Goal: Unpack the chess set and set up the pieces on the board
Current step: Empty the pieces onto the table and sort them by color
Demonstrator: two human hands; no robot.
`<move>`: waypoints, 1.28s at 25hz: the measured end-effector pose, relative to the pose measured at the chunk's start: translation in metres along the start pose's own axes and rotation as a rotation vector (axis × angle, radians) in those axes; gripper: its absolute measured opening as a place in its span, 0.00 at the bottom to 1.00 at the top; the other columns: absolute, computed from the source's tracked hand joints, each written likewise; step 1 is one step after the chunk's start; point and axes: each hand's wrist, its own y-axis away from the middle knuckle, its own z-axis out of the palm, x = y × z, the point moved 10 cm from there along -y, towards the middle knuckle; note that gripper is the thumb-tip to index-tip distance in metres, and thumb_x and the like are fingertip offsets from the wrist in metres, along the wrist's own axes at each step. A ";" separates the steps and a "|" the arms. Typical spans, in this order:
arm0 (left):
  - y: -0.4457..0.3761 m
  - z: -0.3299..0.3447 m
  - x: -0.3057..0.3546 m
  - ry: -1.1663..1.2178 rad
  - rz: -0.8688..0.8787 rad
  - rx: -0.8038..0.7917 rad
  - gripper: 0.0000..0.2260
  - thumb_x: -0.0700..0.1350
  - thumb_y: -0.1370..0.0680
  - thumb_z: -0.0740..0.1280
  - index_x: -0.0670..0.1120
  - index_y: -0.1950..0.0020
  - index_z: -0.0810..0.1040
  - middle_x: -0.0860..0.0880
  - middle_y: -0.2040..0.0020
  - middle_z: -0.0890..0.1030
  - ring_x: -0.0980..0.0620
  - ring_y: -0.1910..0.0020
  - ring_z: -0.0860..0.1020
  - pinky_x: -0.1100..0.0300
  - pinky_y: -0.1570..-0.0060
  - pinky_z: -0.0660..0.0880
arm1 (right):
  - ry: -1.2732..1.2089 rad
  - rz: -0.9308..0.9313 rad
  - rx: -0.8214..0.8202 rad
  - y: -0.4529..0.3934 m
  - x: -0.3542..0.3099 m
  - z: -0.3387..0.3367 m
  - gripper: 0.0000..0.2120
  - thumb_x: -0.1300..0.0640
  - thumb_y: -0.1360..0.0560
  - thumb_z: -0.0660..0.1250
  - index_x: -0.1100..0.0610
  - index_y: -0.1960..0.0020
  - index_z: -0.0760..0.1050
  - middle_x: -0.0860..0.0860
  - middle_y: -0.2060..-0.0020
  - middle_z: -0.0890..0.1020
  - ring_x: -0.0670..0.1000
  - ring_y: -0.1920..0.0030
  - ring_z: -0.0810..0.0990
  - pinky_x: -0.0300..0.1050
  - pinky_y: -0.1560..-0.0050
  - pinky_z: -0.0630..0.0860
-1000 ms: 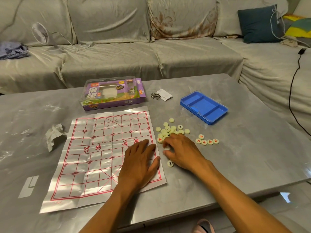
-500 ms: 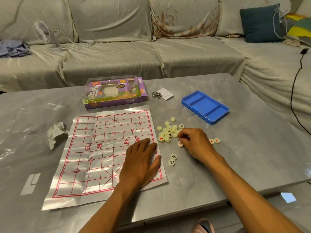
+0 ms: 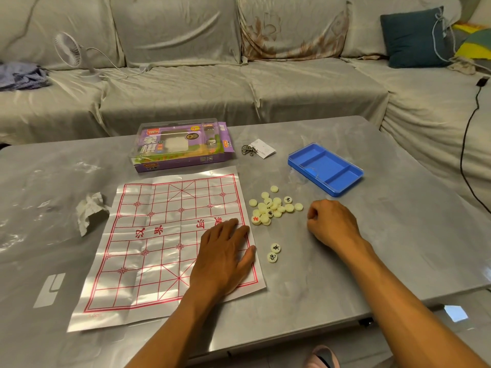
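In the head view, the unpacking is seen to be largely done: the glossy, creased board sheet, printed with a red grid, is spread flat on the grey marbled bench, and the purple box with its clear lid is set just beyond it. No piece is yet placed on the grid, so the whole setting-up is judged to remain. A heap of small cream discs is lying just right of the board, most of them face down, and two black-marked pieces are laid apart, nearer the bench edge. A shallow blue plastic tray with compartments is seen beyond the heap. The left hand is pressed flat, fingers straight, on the board's right edge. The right hand is curled on the bench right of the heap; whether a piece is held inside cannot be told.
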 end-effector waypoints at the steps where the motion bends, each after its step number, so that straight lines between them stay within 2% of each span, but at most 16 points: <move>1: 0.000 0.000 0.000 -0.002 0.001 -0.001 0.34 0.70 0.29 0.40 0.59 0.27 0.61 0.56 0.24 0.60 0.51 0.26 0.57 0.58 0.32 0.44 | -0.051 -0.053 0.018 0.002 -0.007 -0.001 0.08 0.55 0.23 0.66 0.52 0.44 0.77 0.50 0.49 0.80 0.48 0.52 0.77 0.43 0.50 0.77; 4: -0.002 0.001 0.001 -0.008 -0.001 0.002 0.34 0.70 0.29 0.41 0.59 0.27 0.61 0.56 0.24 0.60 0.51 0.26 0.58 0.58 0.32 0.44 | -0.100 -0.402 -0.025 0.026 -0.065 0.015 0.20 0.52 0.21 0.63 0.47 0.29 0.67 0.48 0.35 0.73 0.49 0.38 0.72 0.43 0.41 0.72; 6: -0.002 0.003 -0.002 -0.012 -0.014 -0.003 0.34 0.71 0.29 0.40 0.59 0.27 0.60 0.56 0.24 0.59 0.51 0.25 0.57 0.58 0.32 0.44 | -0.017 -0.518 -0.055 0.036 -0.089 0.032 0.22 0.51 0.19 0.60 0.46 0.26 0.63 0.48 0.34 0.71 0.49 0.37 0.71 0.43 0.41 0.71; 11: -0.001 0.002 -0.002 -0.020 -0.018 -0.003 0.40 0.74 0.32 0.31 0.60 0.27 0.59 0.57 0.24 0.58 0.52 0.25 0.56 0.59 0.32 0.44 | -0.110 -0.445 0.053 0.024 -0.082 0.024 0.12 0.52 0.21 0.63 0.51 0.38 0.74 0.50 0.45 0.79 0.49 0.48 0.76 0.43 0.51 0.75; 15: -0.001 0.003 -0.001 -0.006 -0.013 -0.009 0.41 0.74 0.33 0.31 0.60 0.27 0.59 0.57 0.24 0.58 0.52 0.25 0.56 0.59 0.31 0.44 | -0.177 -0.316 0.064 0.013 -0.066 0.021 0.09 0.56 0.20 0.61 0.54 0.44 0.78 0.52 0.49 0.82 0.50 0.52 0.79 0.46 0.52 0.78; 17: -0.001 0.003 -0.001 -0.003 -0.011 -0.011 0.41 0.74 0.33 0.31 0.60 0.27 0.59 0.57 0.24 0.58 0.52 0.25 0.56 0.59 0.32 0.43 | -0.222 -0.260 0.051 0.010 -0.053 0.020 0.08 0.56 0.20 0.62 0.54 0.44 0.78 0.51 0.49 0.82 0.49 0.52 0.79 0.44 0.52 0.78; 21: -0.001 0.003 -0.001 0.005 -0.013 -0.013 0.42 0.74 0.33 0.31 0.60 0.27 0.59 0.57 0.24 0.58 0.52 0.25 0.56 0.59 0.32 0.44 | -0.164 -0.329 0.021 0.020 -0.059 0.022 0.13 0.50 0.23 0.66 0.51 0.40 0.76 0.47 0.48 0.79 0.46 0.52 0.77 0.39 0.55 0.74; 23: 0.000 0.002 -0.001 0.010 -0.012 -0.010 0.42 0.75 0.33 0.31 0.59 0.27 0.60 0.57 0.24 0.59 0.52 0.25 0.57 0.58 0.32 0.44 | -0.136 -0.313 0.014 0.018 -0.059 0.023 0.10 0.50 0.23 0.67 0.52 0.44 0.77 0.48 0.49 0.79 0.46 0.54 0.76 0.39 0.56 0.73; 25: 0.000 0.003 -0.001 0.007 -0.009 -0.012 0.42 0.74 0.33 0.31 0.59 0.27 0.60 0.56 0.24 0.59 0.52 0.25 0.57 0.58 0.31 0.44 | -0.158 -0.257 -0.004 0.012 -0.053 0.023 0.08 0.52 0.22 0.66 0.54 0.48 0.78 0.49 0.52 0.80 0.47 0.55 0.77 0.42 0.55 0.76; 28: -0.001 0.002 -0.001 0.005 -0.008 -0.007 0.40 0.74 0.32 0.33 0.59 0.27 0.61 0.56 0.24 0.60 0.51 0.25 0.58 0.58 0.31 0.45 | -0.214 -0.186 -0.013 0.002 -0.040 0.021 0.10 0.56 0.20 0.62 0.58 0.50 0.80 0.53 0.54 0.83 0.49 0.56 0.79 0.47 0.54 0.78; 32: -0.001 0.002 -0.001 -0.009 -0.011 -0.011 0.36 0.73 0.30 0.38 0.60 0.27 0.60 0.57 0.24 0.59 0.52 0.26 0.57 0.59 0.32 0.44 | -0.261 -0.142 -0.020 0.000 -0.029 0.018 0.09 0.56 0.21 0.64 0.57 0.50 0.82 0.51 0.54 0.83 0.48 0.56 0.79 0.43 0.55 0.77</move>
